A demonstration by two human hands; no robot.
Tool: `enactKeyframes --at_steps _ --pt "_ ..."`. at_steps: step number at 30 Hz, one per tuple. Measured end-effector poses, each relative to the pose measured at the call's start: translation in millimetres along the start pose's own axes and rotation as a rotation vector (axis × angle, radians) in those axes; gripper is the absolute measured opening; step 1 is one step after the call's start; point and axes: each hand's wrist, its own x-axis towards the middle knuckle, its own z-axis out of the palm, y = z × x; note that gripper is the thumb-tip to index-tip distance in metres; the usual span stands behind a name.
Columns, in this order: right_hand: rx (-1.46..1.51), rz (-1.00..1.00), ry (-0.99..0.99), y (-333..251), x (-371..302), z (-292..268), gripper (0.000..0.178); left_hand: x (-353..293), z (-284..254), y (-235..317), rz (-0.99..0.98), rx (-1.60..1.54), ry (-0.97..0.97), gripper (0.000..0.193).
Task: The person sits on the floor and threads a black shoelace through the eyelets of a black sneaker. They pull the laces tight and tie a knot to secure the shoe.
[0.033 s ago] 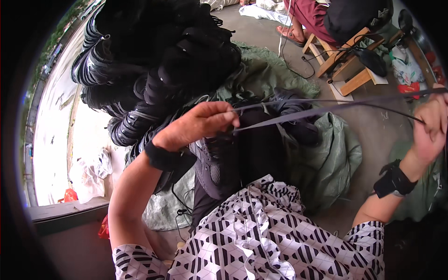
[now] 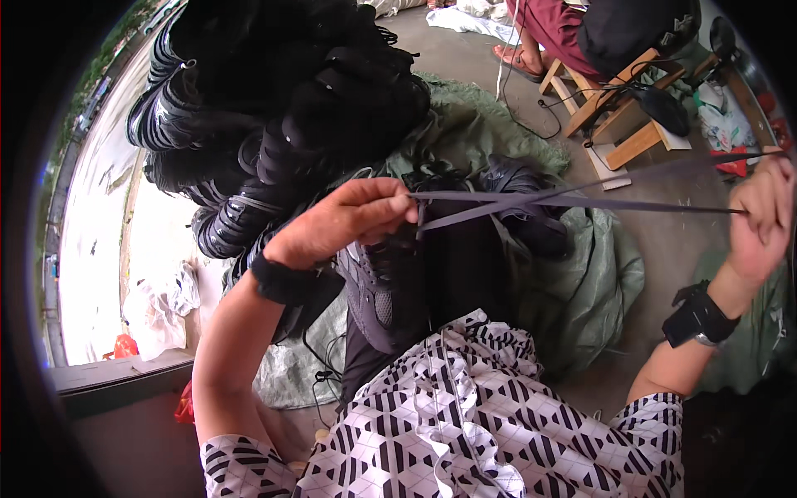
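Observation:
A dark grey shoelace (image 2: 598, 201) stretches between my two hands, its two strands crossing a little to the right of my left hand. My left hand (image 2: 353, 214) pinches it between thumb and fingers just above a dark grey shoe (image 2: 369, 303) on my lap. Part of that shoe is hidden by the hand and wrist. Far out to the right, my right hand (image 2: 762, 217) has its fingers closed on the other end of the lace. Beyond my knees lies another dark shoe (image 2: 531, 212), partly behind the strands.
A tall heap of black shoes (image 2: 290, 116) fills the far left. Green woven sacking (image 2: 602, 266) spreads around my legs. At the far right are a wooden stool (image 2: 614, 124) and another person's leg (image 2: 548, 33). White plastic bags (image 2: 154, 319) sit by the left ledge.
The shoelace strands, earlier nearly side by side, now cross each other. My right hand has shifted slightly, and one strand runs lower into it. My left hand has barely moved.

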Motion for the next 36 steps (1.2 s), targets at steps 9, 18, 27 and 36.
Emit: enactKeyframes --at_steps 9,18,27,36 --pt "0.005 -0.161 0.340 40.8 -11.2 -106.9 0.015 -58.1 -38.4 -6.4 0.412 -0.484 0.489 0.018" --pt "-0.341 -0.152 0.841 25.6 -79.9 -227.0 0.023 -110.8 -116.8 -106.9 0.545 -0.822 0.819 0.013" --pt "-0.932 0.453 0.282 218.0 -35.8 -153.5 0.020 -330.9 -302.6 -229.4 0.442 -0.968 1.306 0.026" --pt "-1.298 0.412 -0.173 302.2 -19.0 -87.9 0.009 -175.9 -128.9 -156.1 0.140 -0.061 1.246 0.030"
